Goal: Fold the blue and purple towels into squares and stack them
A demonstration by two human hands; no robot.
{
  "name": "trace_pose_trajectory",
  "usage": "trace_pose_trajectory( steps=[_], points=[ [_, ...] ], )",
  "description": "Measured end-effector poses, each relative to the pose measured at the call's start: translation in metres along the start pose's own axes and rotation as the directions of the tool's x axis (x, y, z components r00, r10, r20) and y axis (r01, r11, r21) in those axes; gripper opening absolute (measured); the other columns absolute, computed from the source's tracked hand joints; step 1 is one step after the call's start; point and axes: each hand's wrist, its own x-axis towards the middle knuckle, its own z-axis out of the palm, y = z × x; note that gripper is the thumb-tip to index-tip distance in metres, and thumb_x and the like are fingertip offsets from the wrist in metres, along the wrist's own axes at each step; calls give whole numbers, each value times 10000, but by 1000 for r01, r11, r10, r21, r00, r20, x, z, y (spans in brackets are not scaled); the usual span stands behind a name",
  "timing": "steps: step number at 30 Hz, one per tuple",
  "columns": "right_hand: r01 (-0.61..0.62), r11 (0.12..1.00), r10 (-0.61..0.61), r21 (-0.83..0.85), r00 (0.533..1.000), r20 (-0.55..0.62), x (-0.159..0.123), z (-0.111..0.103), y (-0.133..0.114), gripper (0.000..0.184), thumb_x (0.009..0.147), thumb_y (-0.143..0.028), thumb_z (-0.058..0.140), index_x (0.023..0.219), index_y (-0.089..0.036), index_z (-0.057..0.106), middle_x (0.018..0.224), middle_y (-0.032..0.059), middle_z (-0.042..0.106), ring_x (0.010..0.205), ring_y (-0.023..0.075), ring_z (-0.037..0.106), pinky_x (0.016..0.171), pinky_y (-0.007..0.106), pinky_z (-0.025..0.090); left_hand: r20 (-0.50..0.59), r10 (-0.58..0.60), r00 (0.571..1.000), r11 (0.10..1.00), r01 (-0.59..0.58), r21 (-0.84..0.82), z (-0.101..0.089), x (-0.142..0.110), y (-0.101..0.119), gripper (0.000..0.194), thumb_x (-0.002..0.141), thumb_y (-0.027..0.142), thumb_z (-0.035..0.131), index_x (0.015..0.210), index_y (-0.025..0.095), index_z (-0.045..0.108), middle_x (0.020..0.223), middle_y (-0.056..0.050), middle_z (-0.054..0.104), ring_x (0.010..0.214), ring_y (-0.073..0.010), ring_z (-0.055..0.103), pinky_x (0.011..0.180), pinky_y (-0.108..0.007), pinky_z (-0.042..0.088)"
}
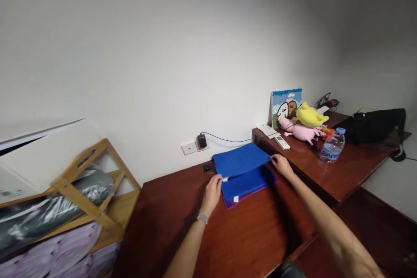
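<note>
My left hand (213, 189) pinches the near left corner of a blue flat fabric piece (241, 160), close to a small white tag. At its right corner, my right hand (280, 166) has its fingers closed on the same piece. The near edge is raised, leaving a gap above a second blue piece (244, 185) on the dark red-brown table (241, 234). Beneath that, a purple piece (229, 204) shows along the near edge, with another white tag (236, 199) there. Whether these are cloths or folded bags I cannot tell.
A black plug-in adapter (202, 140) sits in the wall socket, its cable running right. On the adjoining desk are a remote control (282, 142), a pink plush toy (301, 131), a yellow plush toy (311, 116) and a water bottle (332, 147). A wooden rack (107, 182) stands left.
</note>
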Motion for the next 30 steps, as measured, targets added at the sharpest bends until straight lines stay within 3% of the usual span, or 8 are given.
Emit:
trace_pose_trajectory(
  steps=[3, 6, 9, 14, 18, 21, 26, 30],
  points=[
    [-66, 998, 66, -17, 998, 16, -46, 33, 22, 145, 872, -155, 614, 826, -192, 746, 890, 84, 796, 835, 239, 778, 810, 333, 609, 76, -22, 997, 997, 16, 78, 35, -50, -22, 265, 991, 292, 478, 987, 261, 741, 1059, -74, 828, 996, -250, 800, 951, -422, 655],
    [-87, 996, 87, -7, 996, -9, -80, 59, 39, 159, 906, -201, 599, 824, -230, 732, 863, 92, 789, 789, 273, 777, 725, 360, 613, 91, -35, 995, 989, 22, 146, 53, -77, -40, 299, 989, 253, 444, 1002, 263, 743, 1161, -87, 821, 1103, -262, 783, 1024, -466, 642],
    [-105, 994, 106, 7, 993, -48, -96, 81, 51, 247, 955, -226, 508, 986, -236, 752, 978, 124, 808, 887, 308, 791, 782, 410, 635, 112, -25, 993, 983, 4, 183, 58, -85, -54, 324, 1004, 244, 421, 1057, 263, 740, 1239, -90, 804, 1196, -265, 754, 1109, -501, 604],
    [-199, 980, 198, 1, 979, -56, -104, 109, 64, 461, 1016, -296, 355, 1241, -145, 727, 1294, 196, 757, 1212, 331, 733, 1081, 493, 574, 148, -13, 989, 978, -18, 209, 63, -80, -59, 322, 1008, 232, 429, 1089, 252, 740, 1247, -100, 798, 1222, -274, 742, 1132, -520, 585],
    [-199, 980, 199, -6, 980, -6, -108, 113, 68, 514, 1045, -335, 293, 1312, -160, 696, 1386, 177, 716, 1307, 304, 680, 1145, 456, 530, 142, -21, 990, 976, -11, 219, 60, -85, -54, 350, 985, 204, 442, 1174, 249, 732, 1376, -103, 756, 1261, -266, 731, 1125, -494, 599],
    [-202, 979, 202, -2, 979, 26, -110, 111, 68, 529, 1049, -339, 269, 1315, -158, 689, 1376, 182, 716, 1297, 299, 681, 1140, 443, 531, 94, -65, 993, 975, 43, 218, 47, -104, -56, 384, 986, 227, 450, 1272, 244, 706, 1504, -118, 677, 1328, -262, 698, 1126, -462, 605],
    [-226, 972, 227, -72, 974, 12, -110, 110, 63, 559, 1021, -309, 292, 1347, -81, 684, 1529, 226, 609, 1445, 328, 571, 1243, 457, 426, 76, -110, 991, 958, 85, 275, 25, -144, -61, 395, 1004, 263, 446, 1293, 230, 713, 1403, -115, 728, 1331, -259, 685, 1179, -466, 564],
    [-260, 960, 268, -104, 962, 62, -109, 107, 59, 625, 1067, -371, 242, 1530, -99, 560, 1517, 176, 633, 1434, 282, 574, 1249, 422, 390, 94, -112, 989, 936, 74, 344, 42, -134, -44, 443, 1020, 317, 492, 1425, 261, 661, 1417, -92, 719, 1341, -271, 661, 1181, -473, 542]
  ],
)
